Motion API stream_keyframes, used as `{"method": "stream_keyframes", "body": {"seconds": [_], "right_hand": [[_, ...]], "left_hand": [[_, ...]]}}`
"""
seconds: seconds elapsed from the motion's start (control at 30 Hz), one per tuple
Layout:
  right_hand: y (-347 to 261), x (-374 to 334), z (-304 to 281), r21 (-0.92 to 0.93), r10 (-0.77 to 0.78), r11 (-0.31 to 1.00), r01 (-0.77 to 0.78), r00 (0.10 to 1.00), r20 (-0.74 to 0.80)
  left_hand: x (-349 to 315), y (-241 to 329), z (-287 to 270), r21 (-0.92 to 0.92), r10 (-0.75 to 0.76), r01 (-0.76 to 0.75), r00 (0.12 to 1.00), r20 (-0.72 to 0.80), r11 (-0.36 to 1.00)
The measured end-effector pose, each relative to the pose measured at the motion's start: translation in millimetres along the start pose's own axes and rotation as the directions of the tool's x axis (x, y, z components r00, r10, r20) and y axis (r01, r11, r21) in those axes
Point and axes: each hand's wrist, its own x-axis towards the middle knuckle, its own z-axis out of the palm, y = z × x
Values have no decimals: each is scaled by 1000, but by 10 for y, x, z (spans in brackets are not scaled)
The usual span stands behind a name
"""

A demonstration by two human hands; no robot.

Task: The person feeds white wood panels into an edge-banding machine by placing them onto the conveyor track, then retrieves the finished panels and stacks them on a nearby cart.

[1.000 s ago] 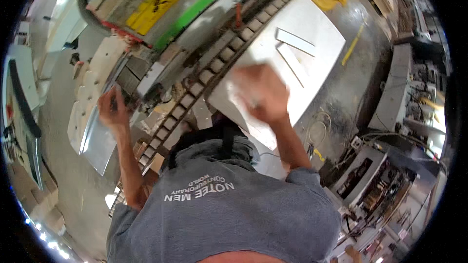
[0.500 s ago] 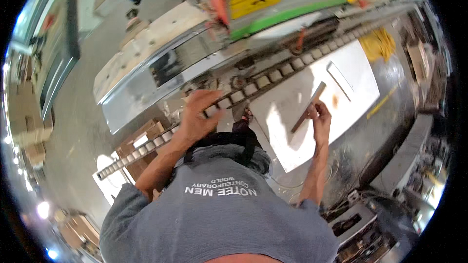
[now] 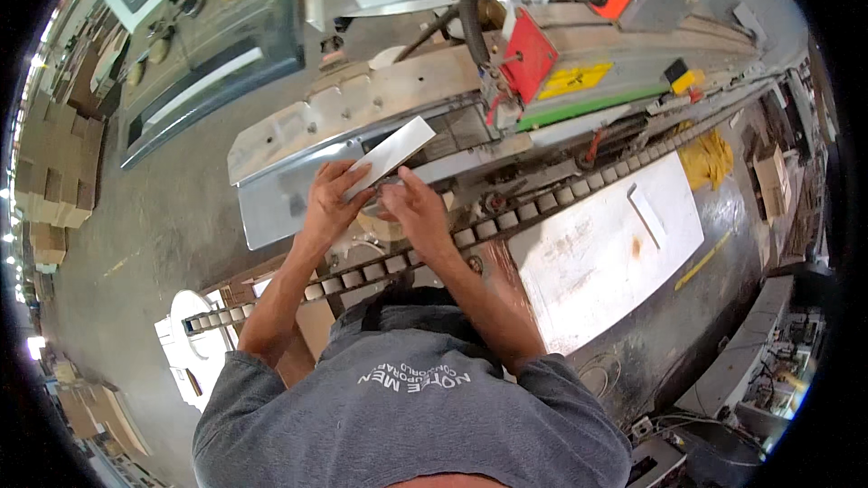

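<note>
A short, flat white strip of board [image 3: 398,150] is held up at a slant above the machine's edge. My left hand [image 3: 333,199] is closed on its lower left end, fingers on top. At the strip's lower right edge, my right hand [image 3: 418,210] has its fingers curled and pressed against it; part of its grip is hidden. Beneath both hands runs a chain of pale square pads [image 3: 398,264]. A second narrow white strip [image 3: 646,217] lies on a white board [image 3: 588,285] to the right.
Ahead stands a machine with a grey metal plate [image 3: 280,212], a red panel [image 3: 529,56] and a black hose [image 3: 472,9]. A yellow cloth [image 3: 707,161] lies past the white board. Stacked cartons [image 3: 56,167] are at far left, and a white round piece [image 3: 190,325] is at lower left.
My right hand has moved left from over the white board with the strip. My left hand, earlier free above the pad chain, now grips it. The view has shifted.
</note>
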Motion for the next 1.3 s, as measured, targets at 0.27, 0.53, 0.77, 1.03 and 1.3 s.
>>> {"method": "stream_keyframes", "body": {"seconds": [0.27, 0.53, 0.77, 1.03, 1.3], "right_hand": [[419, 425, 443, 32, -18, 999, 18, 1000, 2], [343, 563, 648, -40, -6, 999, 4, 999, -33], [343, 591, 621, -28, 1, 1000, -1, 1000, 0], [386, 654, 393, -138, -140, 981, 139, 990, 8], [-28, 830, -71, -185, -156, 974, 133, 981, -115]], "left_hand": [[-96, -503, -193, 275, 120, -48, 961, -251, 960], [-214, -774, -289, 150, -49, 91, 964, -260, 985], [-153, -860, -283, 70, -73, 93, 967, -244, 993], [-21, -737, -196, 47, -84, 93, 982, -171, 995], [397, -442, 223, 95, -61, 70, 993, -100, 993]]}}
